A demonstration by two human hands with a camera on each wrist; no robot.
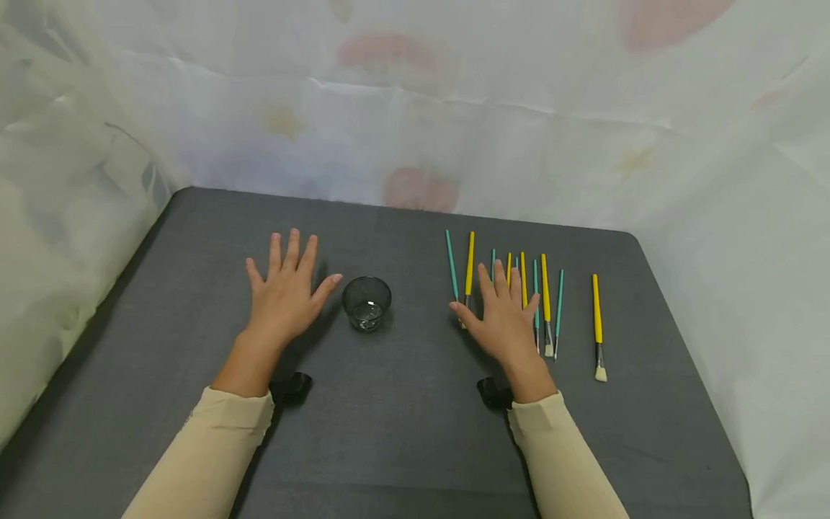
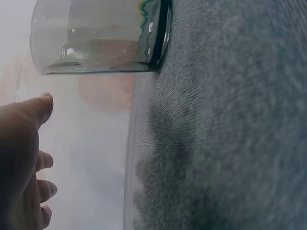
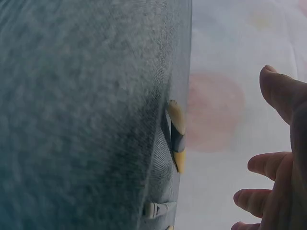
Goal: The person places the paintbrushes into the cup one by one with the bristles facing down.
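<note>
From the head camera, a dark grey bench [image 1: 389,432] stands in front of a white cloth with pink spots [image 1: 454,108]. The left hand [image 1: 285,292] hovers flat over the bench, fingers straight and spread wide, holding nothing. Just to its right, near the middle of the bench, stands a small glass cup [image 1: 367,303], close to the thumb but not touching it. The right hand [image 1: 506,317] is flat and spread wide too, holding nothing, and it lies over the near ends of a row of paint brushes [image 1: 545,303] toward the right edge of the bench. One yellow brush [image 1: 596,324] lies apart, nearest that edge. From the left wrist camera, the cup [image 2: 100,36] sits on the grey bench [image 2: 230,143], and the left hand's [image 2: 21,158] thumb is near it with a gap between. From the right wrist camera, the right hand's [image 3: 278,158] fingers are open above the bench [image 3: 81,115], and a brush tip [image 3: 176,139] lies just under them. The left thumb could bump the cup and tip it over. The right hand could knock the thin brushes, and they might roll off.
</note>
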